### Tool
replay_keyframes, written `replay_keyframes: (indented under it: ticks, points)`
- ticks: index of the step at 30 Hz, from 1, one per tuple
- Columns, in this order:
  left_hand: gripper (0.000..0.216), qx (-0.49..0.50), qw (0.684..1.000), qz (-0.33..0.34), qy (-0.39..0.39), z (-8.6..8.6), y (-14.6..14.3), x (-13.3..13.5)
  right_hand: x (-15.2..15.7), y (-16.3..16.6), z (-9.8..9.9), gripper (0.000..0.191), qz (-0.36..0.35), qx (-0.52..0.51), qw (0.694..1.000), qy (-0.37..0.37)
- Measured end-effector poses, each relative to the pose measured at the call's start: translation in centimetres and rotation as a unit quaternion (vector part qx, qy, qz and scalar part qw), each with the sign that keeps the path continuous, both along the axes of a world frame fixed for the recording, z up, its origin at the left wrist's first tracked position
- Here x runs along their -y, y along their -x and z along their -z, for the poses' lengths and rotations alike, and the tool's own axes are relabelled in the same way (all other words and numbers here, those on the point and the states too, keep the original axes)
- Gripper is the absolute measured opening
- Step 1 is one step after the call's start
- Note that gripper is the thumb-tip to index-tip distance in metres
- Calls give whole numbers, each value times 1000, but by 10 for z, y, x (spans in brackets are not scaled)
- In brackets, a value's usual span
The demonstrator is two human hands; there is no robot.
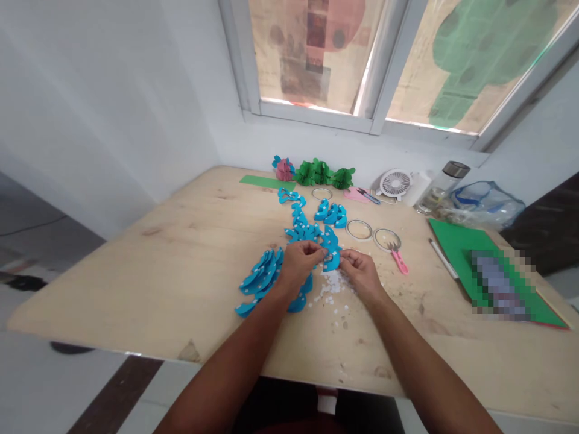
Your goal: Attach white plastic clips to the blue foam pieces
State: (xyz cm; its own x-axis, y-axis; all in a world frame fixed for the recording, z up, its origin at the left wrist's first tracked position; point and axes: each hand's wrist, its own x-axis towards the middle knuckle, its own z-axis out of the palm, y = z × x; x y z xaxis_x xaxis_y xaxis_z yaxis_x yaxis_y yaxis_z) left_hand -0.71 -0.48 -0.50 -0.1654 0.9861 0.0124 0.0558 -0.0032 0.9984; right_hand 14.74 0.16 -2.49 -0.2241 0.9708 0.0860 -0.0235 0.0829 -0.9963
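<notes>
Pinching a curved, white-flecked blue piece (pixel 333 263) between your left hand (pixel 298 265)'s fingertips; your right hand (pixel 362 272)'s fingertips bunch at its right edge, can't tell if gripping. Piece is just beyond loose white scraps (pixel 332 286), mid-table. Layered blue crescents (pixel 262 274) lie by your left forearm. Ruffled green bunches (pixel 321 172) at back, thin rings and pink-handled snips (pixel 400 262) right. Pale wood-grain tabletop (pixel 181 259), smudged; white wall (pixel 190 90), framed window (pixel 312 113) behind.

The left hand (pixel 301 262) and right hand (pixel 359 271) are bare, like both forearms (pixel 250 343), which narrow toward the wrists (pixel 374 293). Low in view shows black clothing (pixel 280 404), dark red at the bottom edge.
</notes>
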Motion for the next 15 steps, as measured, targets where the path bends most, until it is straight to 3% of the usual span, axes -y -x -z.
replay_keyframes:
  ticks: [15]
  points:
    - [14, 47, 999, 6, 12, -7, 2, 3, 0, -1, 2, 24, -6, 9, 1000, -4]
